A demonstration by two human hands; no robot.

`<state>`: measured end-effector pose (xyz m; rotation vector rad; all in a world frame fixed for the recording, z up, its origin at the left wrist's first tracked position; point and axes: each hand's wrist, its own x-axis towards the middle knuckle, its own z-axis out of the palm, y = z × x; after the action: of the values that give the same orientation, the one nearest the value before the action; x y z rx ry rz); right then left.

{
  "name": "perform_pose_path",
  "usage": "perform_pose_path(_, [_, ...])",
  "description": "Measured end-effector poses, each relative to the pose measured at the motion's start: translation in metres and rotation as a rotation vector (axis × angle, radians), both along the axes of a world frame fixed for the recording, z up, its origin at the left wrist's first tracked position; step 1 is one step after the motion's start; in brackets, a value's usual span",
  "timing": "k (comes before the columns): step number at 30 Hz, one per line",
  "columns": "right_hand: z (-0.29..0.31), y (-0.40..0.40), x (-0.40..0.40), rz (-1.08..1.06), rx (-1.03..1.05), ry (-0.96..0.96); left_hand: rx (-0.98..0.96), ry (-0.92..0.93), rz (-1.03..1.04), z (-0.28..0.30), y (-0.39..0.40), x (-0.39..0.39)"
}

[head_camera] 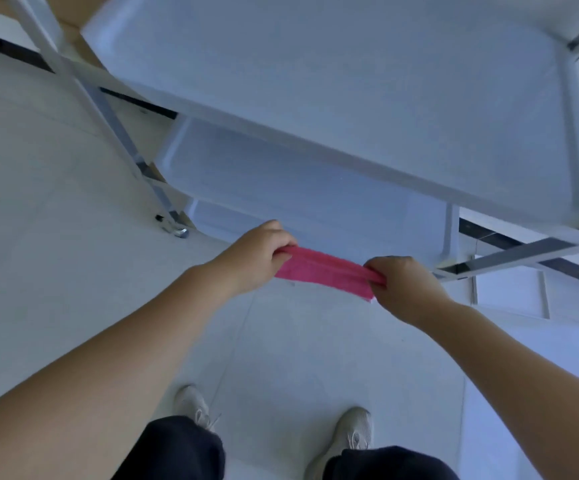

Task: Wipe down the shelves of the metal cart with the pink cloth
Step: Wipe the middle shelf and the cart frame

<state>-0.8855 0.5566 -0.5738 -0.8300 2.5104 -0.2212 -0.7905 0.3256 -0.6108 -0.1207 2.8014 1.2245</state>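
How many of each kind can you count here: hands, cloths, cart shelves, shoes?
Hands: 2, the left hand and the right hand
Cloths: 1, the pink cloth held between them
Cart shelves in view: 3, top, middle, bottom
Shoes: 2, and
Total: 8

We look down on a pale tiled floor (73,258), its thin seams running between large glossy squares under cool, bluish, even light. A dark strip (14,51) crosses the floor at upper left and shows again at right (510,239). A patch of brown surface (69,12) sits at the top left corner. At right, a low white panel (510,292) stands on the floor. Below us, two light-coloured sneakers (354,434) and dark trouser legs (177,452) rest on the tiles.
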Motion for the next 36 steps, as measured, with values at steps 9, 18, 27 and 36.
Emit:
perform_pose_path(9, [-0.074, 0.043, -0.068, -0.059, -0.239, 0.395, -0.071, 0.304, -0.186, -0.062, 0.016, -0.094])
perform_pose_path(18, [-0.101, 0.093, -0.113, -0.318, -0.109, 0.909, -0.24, 0.625, -0.249, -0.064, 0.08, -0.187])
perform_pose_path(27, [-0.156, 0.107, -0.088, -0.108, 0.132, 0.572, -0.304, 0.309, -0.334, -0.138, 0.106, -0.166])
perform_pose_path(36, [-0.167, 0.066, -0.096, 0.282, 0.038, 0.376, -0.222, 0.408, -0.357, -0.149, 0.079, -0.145])
